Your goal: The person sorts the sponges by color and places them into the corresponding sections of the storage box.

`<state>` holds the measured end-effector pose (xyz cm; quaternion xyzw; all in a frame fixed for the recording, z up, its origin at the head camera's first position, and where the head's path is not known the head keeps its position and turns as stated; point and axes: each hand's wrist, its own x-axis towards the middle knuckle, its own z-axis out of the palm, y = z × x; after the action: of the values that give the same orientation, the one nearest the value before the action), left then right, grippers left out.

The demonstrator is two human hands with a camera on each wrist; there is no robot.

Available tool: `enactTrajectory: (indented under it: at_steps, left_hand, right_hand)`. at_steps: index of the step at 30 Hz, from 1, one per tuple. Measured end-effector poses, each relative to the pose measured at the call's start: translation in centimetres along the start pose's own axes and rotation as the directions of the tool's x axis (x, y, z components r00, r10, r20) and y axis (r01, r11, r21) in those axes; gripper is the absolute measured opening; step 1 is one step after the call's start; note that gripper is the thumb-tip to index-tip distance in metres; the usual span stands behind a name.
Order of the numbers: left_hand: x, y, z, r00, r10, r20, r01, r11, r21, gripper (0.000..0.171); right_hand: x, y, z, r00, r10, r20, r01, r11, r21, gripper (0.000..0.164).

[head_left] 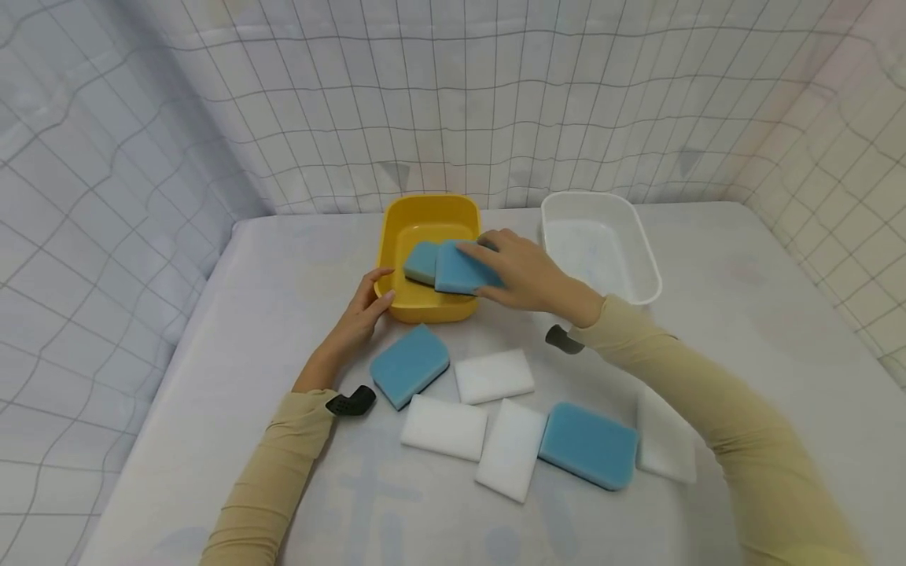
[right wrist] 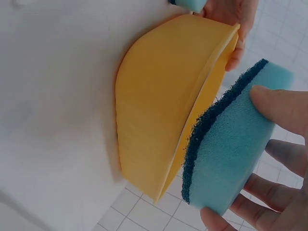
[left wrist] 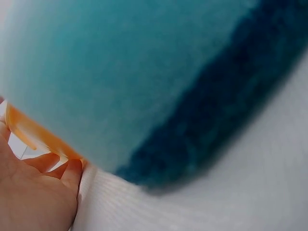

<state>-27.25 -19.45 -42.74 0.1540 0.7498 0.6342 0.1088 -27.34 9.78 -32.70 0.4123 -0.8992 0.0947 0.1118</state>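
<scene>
My right hand (head_left: 524, 271) holds a blue sponge (head_left: 458, 267) over the yellow tub (head_left: 433, 313). In the right wrist view this sponge (right wrist: 236, 139) shows a dark scouring layer facing the tub, with thumb and fingers gripping its edges. Inside the tub lies another blue sponge (head_left: 421, 262), partly covered by the held one. My left hand (head_left: 359, 313) grips the tub's rim at its front left corner. Close to the left wrist, a blue sponge (head_left: 409, 366) on the table fills much of the left wrist view.
A white tub (head_left: 591, 248) stands right of the yellow one. Several white sponges (head_left: 494, 376) lie on the table in front, along with a further blue sponge (head_left: 589, 445). My right sleeve passes over the rightmost white sponge (head_left: 665, 440). A grid-patterned curtain (head_left: 460, 102) hangs behind the table.
</scene>
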Motion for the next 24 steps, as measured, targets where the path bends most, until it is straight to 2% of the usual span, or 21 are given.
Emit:
enactTrajectory:
  at_steps: [6, 10, 15, 24]
  left_hand:
    - [-0.1, 0.1, 0.0, 1.0, 0.014, 0.005, -0.014, 1.0, 0.003, 0.048]
    - [0.0, 0.1, 0.0, 1.0, 0.026, 0.002, -0.026, 0.999, 0.019, 0.048]
    - [0.1, 0.0, 0.0, 1.0, 0.005, -0.005, -0.005, 1.0, 0.026, 0.046]
    - [0.1, -0.1, -0.1, 1.0, -0.006, -0.015, 0.006, 0.999, 0.046, 0.045]
  right_hand:
    - [2.1, -0.5, 0.8, 0.999, 0.039, 0.031, -0.039, 0.999, -0.004, 0.063]
    - [3.2, -0.7, 1.0, 0.998, 0.051, 0.024, -0.051, 0.999, -0.018, 0.064]
    - [4.4, -0.9, 1.6, 0.998, 0.06, 0.036, -0.059, 0.998, -0.032, 0.065]
    - [5.1, -1.3, 3.5, 0.994, 0.07, 0.082, -0.062, 0.993, -0.102, 0.065]
